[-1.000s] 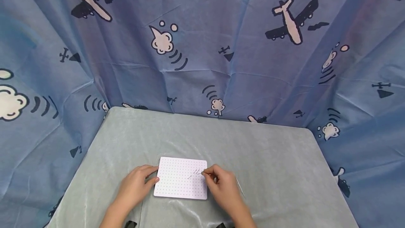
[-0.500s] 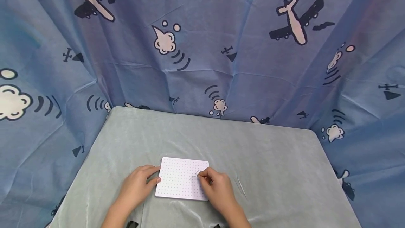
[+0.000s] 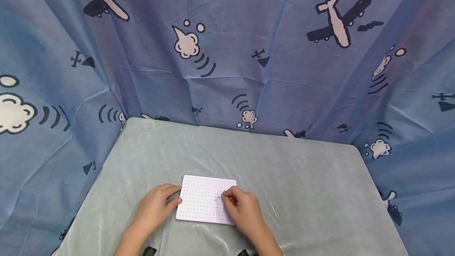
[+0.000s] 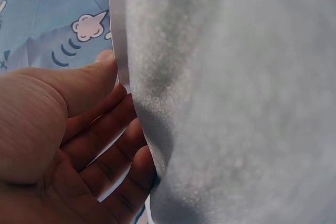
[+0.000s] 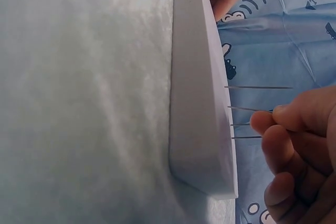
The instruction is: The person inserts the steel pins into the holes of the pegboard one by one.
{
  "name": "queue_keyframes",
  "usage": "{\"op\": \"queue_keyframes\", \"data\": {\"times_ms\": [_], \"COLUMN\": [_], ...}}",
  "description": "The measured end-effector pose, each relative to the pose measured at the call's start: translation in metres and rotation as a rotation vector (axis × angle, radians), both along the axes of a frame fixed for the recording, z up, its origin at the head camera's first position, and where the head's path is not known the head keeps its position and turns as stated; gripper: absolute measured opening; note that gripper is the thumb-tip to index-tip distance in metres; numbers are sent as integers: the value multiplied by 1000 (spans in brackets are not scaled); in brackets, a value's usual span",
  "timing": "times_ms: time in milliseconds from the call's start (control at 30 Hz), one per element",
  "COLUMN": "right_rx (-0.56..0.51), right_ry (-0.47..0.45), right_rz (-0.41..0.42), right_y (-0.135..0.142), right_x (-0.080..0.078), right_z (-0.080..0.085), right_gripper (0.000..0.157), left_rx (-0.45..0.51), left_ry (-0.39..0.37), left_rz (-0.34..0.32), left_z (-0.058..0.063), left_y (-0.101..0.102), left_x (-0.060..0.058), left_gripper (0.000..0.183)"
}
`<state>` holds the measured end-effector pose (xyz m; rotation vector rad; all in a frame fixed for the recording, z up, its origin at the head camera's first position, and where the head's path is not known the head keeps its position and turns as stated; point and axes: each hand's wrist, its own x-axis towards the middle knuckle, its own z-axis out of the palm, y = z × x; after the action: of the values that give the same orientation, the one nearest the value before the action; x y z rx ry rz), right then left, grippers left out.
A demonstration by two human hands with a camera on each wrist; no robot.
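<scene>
Our left hand (image 3: 154,206), thumb and forefinger apart, rests against the dotted board (image 3: 199,198) on the desk (image 3: 305,177); three upright needles (image 5: 257,87) look done, our right hand (image 3: 244,210) pinches another needle (image 5: 241,108), and loose needles (image 3: 273,210) farther right seem left to place.

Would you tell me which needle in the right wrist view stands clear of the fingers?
The topmost needle; the other three meet or pass behind fingers of the right hand.

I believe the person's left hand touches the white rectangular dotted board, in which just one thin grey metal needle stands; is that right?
Not quite: the right wrist view shows four thin grey metal needles sticking out of the white rectangular dotted board, not just one. The left hand does touch it.
</scene>
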<state>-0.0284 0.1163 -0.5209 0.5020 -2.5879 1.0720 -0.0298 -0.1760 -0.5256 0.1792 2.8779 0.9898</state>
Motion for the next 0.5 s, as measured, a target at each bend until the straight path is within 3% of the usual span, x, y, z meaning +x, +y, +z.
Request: {"op": "queue_keyframes", "data": {"times_ms": [233, 500], "right_rx": [57, 101], "right_ry": [70, 33], "right_rz": [-3, 5], "right_y": [-3, -1], "right_x": [-2, -2], "right_z": [1, -1], "right_gripper": [31, 30], "left_rx": [-3, 2], "left_ry": [8, 0], "left_rz": [1, 0], "left_z": [0, -1], "left_y": [0, 0], "left_x": [-2, -1], "left_gripper": [40, 39]}}
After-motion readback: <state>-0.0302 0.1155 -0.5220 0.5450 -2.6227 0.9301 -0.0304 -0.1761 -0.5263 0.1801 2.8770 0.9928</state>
